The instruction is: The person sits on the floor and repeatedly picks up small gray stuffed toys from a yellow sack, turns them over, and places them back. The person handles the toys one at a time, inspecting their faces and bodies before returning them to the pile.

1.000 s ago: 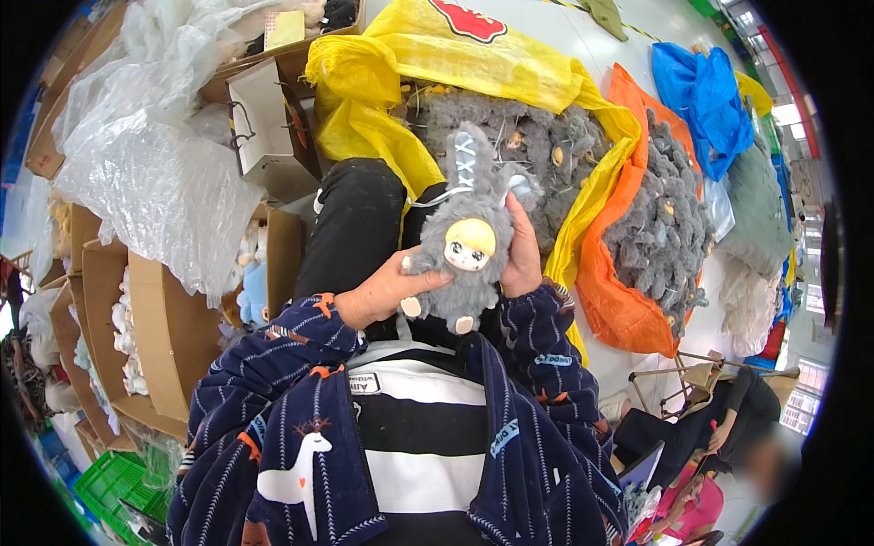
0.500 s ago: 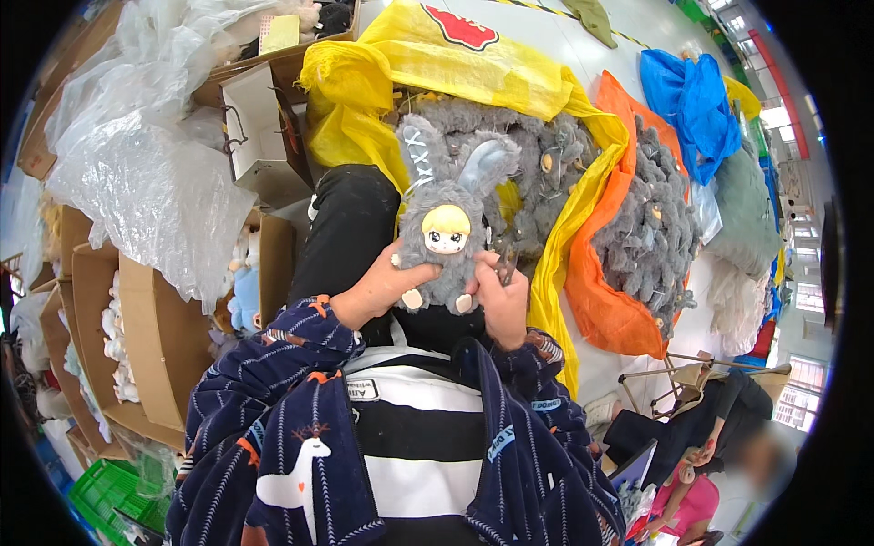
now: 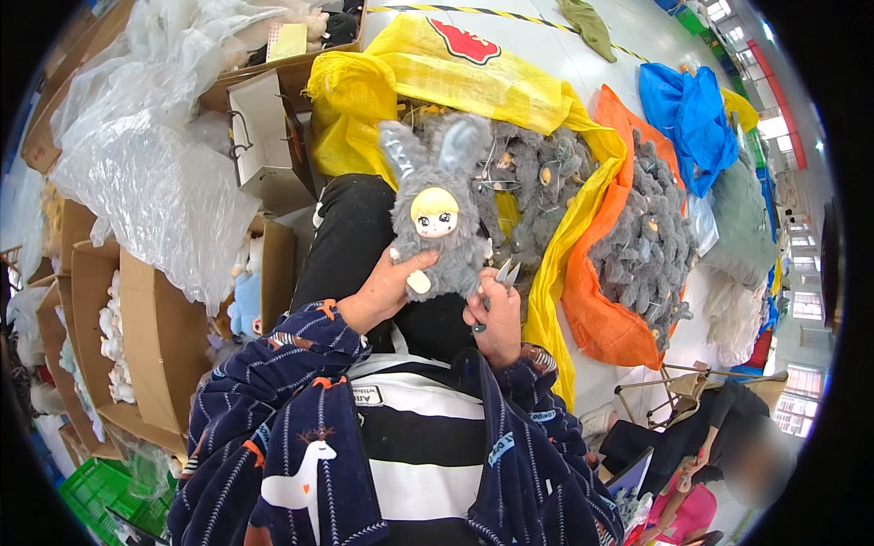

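Raised doll (image 3: 437,232) now hides heaped grey dolls (image 3: 583,209).

My left hand (image 3: 387,289) half behind the doll (image 3: 435,227), its lower body covered by my fingers, snips (image 3: 499,278) mostly buried in my right hand (image 3: 496,318), heaped dolls (image 3: 646,241) too tangled to count, box (image 3: 137,337) contents partly hidden, green crate (image 3: 100,487) cut by the rim.

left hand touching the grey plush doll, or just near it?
Touching. The head view shows the left hand pressed against the lower side of the grey plush doll, thumb lying across its body by the pale foot, no gap visible.
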### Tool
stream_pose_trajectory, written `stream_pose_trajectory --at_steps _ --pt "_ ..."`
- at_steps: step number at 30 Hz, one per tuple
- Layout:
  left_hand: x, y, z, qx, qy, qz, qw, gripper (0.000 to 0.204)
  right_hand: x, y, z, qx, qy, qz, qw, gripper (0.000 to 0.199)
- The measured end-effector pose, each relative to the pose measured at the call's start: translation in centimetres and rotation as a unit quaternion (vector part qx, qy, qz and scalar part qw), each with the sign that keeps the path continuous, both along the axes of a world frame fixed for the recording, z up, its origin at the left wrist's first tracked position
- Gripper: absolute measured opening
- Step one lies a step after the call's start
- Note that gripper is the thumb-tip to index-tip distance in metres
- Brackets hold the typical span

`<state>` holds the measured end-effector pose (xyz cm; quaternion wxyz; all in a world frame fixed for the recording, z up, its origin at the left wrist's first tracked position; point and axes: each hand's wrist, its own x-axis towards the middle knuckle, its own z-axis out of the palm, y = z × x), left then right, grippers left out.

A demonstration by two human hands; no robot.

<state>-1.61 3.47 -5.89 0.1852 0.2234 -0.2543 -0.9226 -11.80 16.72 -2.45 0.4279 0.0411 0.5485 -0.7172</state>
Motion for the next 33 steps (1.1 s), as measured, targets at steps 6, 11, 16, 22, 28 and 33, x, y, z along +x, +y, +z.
stream_pose_trajectory --at_steps 6,11,16,22,28,33 --pt "-1.0 -2.1 1.1 -0.135 0.045 0.048 0.989 0.063 -0.1 0.3 0.4 0.053 0.456 0.154 0.875 0.017" --pt "-0.9 -2.0 2.9 -0.06 0.031 0.075 0.995 0.047 -0.4 0.4 -0.8 0.048 0.734 0.248 0.63 0.025" --pt "-0.7 -2.5 2.4 0.024 0.03 0.063 0.997 0.045 -0.6 2.3 -1.2 0.005 0.455 0.196 0.869 0.014" --pt "-1.5 -1.5 2.2 -0.14 0.031 -0.007 0.99 0.054 0.2 0.4 1.7 0.033 0.084 0.112 0.99 0.053" --pt "-2.0 -0.7 0.6 -0.19 -0.083 0.096 0.974 0.044 1.0 0.0 -0.8 -0.004 0.262 0.12 0.958 0.05" --pt "-2.5 -1.2 0.4 -0.094 -0.093 0.101 0.986 0.038 -0.4 0.2 -0.9 -0.008 0.239 0.134 0.962 0.045"
